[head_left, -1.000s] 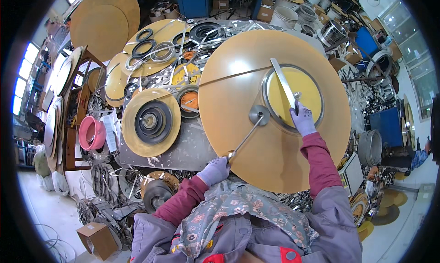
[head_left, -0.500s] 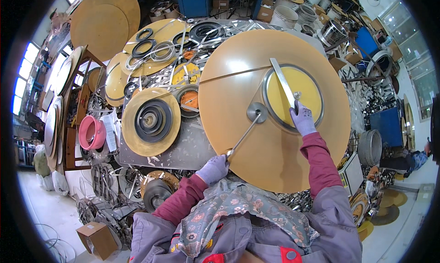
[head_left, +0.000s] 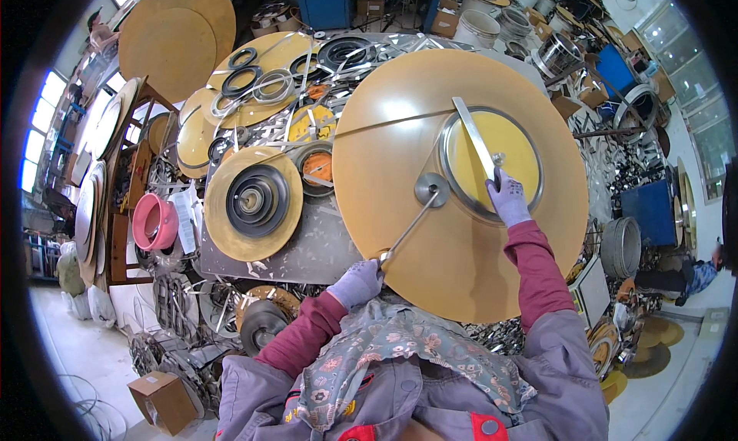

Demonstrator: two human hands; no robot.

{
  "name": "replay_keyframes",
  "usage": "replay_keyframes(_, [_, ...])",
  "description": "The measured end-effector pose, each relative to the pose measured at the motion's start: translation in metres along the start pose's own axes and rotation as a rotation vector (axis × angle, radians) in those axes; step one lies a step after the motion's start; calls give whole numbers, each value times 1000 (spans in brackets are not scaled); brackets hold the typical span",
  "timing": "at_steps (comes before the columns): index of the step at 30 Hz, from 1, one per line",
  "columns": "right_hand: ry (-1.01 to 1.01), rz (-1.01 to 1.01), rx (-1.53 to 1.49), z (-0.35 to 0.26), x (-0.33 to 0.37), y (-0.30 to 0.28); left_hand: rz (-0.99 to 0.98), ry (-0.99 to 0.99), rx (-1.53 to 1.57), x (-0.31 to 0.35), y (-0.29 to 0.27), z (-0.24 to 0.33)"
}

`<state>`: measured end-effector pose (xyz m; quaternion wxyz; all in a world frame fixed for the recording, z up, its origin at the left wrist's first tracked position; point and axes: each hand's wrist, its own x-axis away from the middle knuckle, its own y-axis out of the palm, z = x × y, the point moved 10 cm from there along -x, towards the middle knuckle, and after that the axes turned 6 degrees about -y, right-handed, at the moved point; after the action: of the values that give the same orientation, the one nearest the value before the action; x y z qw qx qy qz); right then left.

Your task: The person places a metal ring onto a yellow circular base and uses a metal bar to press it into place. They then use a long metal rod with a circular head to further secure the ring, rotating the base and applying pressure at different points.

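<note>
A large tan round disc fills the middle right. Near its centre a silvery ring of wound strip surrounds a yellow disc. A thin strip runs in from the left towards that ring. My left hand, in a pale purple glove, is closed around the near end of a metal rod. At the rod's far end a small grey round plate lies beside the ring. My gloved right hand grips a flat metal bar that crosses the ring's upper left edge.
Left of the large disc lies a smaller tan disc bearing dark rings. A pink basin stands farther left. Loose rings and metal strips cover the grey tabletop towards the back. Another person is at the far left; someone else is at right.
My hands, the rod and the bar keep nearly the same places. The person at the far left shows more fully, and the one at the right has shifted slightly.
</note>
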<state>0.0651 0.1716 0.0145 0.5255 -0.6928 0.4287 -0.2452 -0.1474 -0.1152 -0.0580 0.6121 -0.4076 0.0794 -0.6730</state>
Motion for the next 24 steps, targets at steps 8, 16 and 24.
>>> replay_keyframes(8, [-5, -16, -1, 1, 0, 4, 1, 3, -18, 2, 2, -2])
replay_keyframes(16, [-11, -8, 11, 2, 1, 5, -19, -3, -9, 5, 4, 4])
replay_keyframes(24, [-25, 14, 13, 4, 2, 5, -31, 3, -35, 8, 8, 8])
